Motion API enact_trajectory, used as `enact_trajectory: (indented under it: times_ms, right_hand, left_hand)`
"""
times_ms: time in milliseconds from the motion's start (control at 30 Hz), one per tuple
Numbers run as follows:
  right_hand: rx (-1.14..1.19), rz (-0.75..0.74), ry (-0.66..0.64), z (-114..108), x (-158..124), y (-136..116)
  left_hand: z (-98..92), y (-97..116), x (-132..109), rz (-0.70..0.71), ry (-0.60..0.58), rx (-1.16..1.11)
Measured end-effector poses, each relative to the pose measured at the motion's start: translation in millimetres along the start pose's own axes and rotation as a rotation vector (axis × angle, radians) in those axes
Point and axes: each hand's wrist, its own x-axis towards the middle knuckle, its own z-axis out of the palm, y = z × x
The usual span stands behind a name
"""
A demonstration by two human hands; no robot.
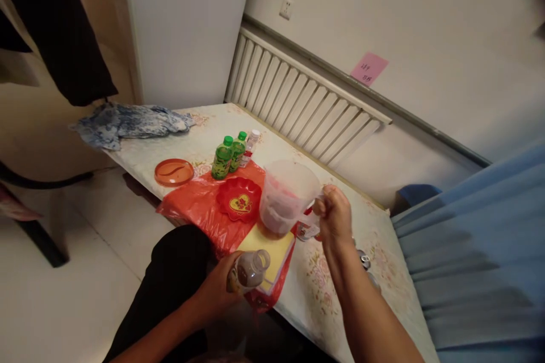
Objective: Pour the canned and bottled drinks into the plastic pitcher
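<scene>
My right hand (334,212) is closed round the handle of a translucent plastic measuring jug (287,195), held over the table and tilted a little. Some liquid seems to lie low in the jug, though its level is hard to make out. In my left hand (219,286) is an uncapped clear plastic bottle (251,269), its open mouth leaning up and to the right, below the jug. Under both lies a yellow notebook or pad (275,249) on a red plastic bag (191,204). Left of the jug sits a red scalloped dish (239,198) with a yellow heart.
Two green-capped bottles (222,159) and a white-capped clear bottle (251,147) stand behind the dish. An orange round lid (174,172) lies at the left edge. Cans (364,260) sit behind my right forearm. A radiator (298,96) lines the wall; a blue curtain (477,249) hangs right.
</scene>
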Motion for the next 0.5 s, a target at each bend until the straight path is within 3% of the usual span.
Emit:
enact_trajectory:
  times_ms: [267,500]
  right_hand:
    - [0.031,0.007,0.090,62.7,40.8,90.8]
    - [-0.056,0.007,0.109,79.7,41.6,147.3]
  left_hand:
    - [-15.2,0.2,3.3,-0.058,0.000,-0.085]
    - [-22.4,0.2,7.4,-0.095,0.021,-0.036]
